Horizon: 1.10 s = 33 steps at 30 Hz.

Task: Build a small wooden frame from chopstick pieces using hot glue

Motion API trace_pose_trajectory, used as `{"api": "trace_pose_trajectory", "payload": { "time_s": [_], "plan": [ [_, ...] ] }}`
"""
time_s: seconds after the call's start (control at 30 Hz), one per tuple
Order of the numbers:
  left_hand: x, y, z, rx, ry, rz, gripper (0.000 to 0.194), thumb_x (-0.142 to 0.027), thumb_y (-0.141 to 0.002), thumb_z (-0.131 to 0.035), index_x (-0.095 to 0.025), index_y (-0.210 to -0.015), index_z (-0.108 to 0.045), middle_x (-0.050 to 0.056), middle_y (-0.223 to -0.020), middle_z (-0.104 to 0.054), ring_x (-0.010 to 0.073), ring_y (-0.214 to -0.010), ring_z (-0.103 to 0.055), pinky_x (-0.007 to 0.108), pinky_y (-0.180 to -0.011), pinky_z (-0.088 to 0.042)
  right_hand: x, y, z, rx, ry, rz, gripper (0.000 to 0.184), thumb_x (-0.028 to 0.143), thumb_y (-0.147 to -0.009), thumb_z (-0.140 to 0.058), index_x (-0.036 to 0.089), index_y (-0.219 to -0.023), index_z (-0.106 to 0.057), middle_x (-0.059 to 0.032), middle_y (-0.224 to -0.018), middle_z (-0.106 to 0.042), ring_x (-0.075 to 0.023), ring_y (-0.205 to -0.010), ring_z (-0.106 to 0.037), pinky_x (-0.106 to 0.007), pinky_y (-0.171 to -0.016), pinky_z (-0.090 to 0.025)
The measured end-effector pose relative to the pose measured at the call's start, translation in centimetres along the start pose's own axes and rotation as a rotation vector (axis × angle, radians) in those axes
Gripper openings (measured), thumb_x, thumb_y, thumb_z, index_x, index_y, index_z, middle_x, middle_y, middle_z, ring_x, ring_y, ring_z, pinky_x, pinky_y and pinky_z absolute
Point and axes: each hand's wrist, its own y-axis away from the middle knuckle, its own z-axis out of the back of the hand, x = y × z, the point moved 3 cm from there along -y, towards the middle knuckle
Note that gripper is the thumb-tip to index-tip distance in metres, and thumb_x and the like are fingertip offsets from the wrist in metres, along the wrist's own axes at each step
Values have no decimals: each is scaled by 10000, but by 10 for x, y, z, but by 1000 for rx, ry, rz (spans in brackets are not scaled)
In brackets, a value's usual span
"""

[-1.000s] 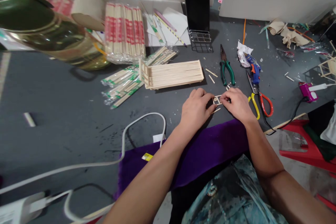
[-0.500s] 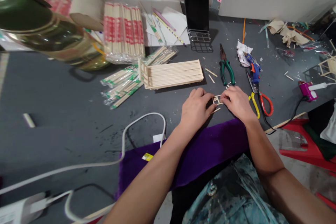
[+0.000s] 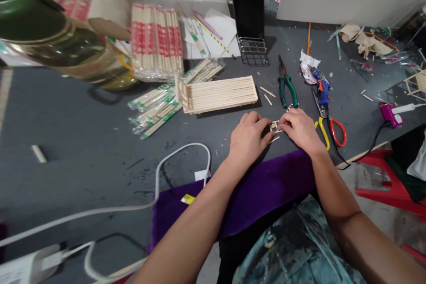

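Stick frame point(image 3: 274, 127) in fingers point(image 3: 265, 122), chopsticks point(image 3: 159, 37) in plastic bag point(image 3: 157, 74)

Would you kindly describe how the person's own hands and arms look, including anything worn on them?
The left hand and right hand are bare, without gloves, visible rings or wristwatch. The left forearm and right forearm show no sleeves. A patterned teal-and-black garment is worn.

Blk phone point(image 3: 248, 2) on wire stand point(image 3: 253, 48), beyond L hand point(image 3: 246, 135); wht cable point(image 3: 116, 209), L of it; purple cloth point(image 3: 266, 186), near side.
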Motion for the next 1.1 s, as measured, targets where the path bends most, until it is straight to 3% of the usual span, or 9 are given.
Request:
{"api": "trace_pose_trajectory", "payload": {
  "time_s": [0.8,0.93,1.1],
  "plan": [
    [0,1,0,-1,12,-6,187,-313,-911,-660,-218,-1065,-706,83,-994,-605,263,-989,-549,361,-787,-488,1,-1,1,-4,-65,-17,129,231,-908,-666,241,-779,-675,-29,-899,-667,-226,-977,-574,-342,-791,-414],
    [3,1,1,0,43,-9,228,-315,-895,-685,-220,-1102,-688,75,-995,-610,253,-990,-563,355,-804,-487,-9,5,13,-153,-222,-62,146,209,-911,-642,239,-769,-665,-10,-859,-641,-191,-913,-587,-321,-808,-430],
    [10,-2,0,16,139,0,369,-325,-855,-734,-212,-1194,-640,49,-992,-632,238,-983,-599,346,-826,-489,-32,21,22,-342,-367,-132,130,249,-898,-643,226,-774,-674,10,-806,-589,-146,-725,-549,-290,-701,-424]
  ]
}}
